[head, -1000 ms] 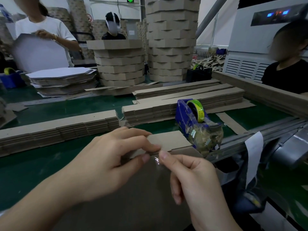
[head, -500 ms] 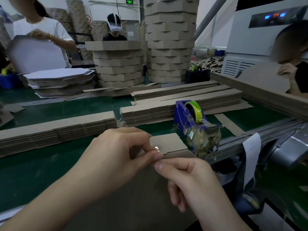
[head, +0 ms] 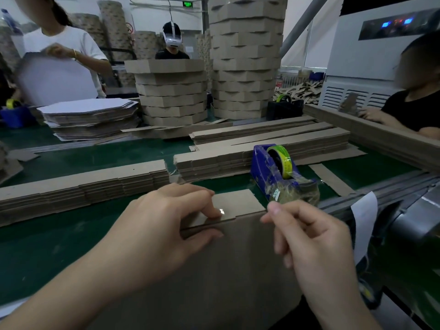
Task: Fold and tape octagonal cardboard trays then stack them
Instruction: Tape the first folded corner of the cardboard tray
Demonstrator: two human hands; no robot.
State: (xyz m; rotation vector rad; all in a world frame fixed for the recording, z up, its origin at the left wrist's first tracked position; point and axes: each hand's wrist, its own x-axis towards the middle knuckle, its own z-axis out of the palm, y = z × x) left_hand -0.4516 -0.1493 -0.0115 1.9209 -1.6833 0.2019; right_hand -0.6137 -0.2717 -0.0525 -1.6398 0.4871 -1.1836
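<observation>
Blue tape dispenser [head: 264, 172] is sitting on the green desk [head: 47, 246], carrying a yellow-green tape roll [head: 284, 160]. Cardboard tray [head: 226, 270] is lying at the near desk edge. It's plain brown, with one flap [head: 240, 202] showing a glossy patch. Left hand [head: 157, 225] is pinching the tray at the flap fold, forefinger on top and thumb in front. Right hand [head: 309, 239] is hovering beside the flap corner with fingers curled; can't tell if they're holding anything.

A brown cardboard tray blank [head: 233, 270] lies at the near edge of the green worktop [head: 47, 246], with a short flap [head: 238, 201] at its far edge. A blue tape dispenser [head: 264, 172] stands just behind it, and stacks of folded octagonal trays [head: 171, 91] stand far back.
</observation>
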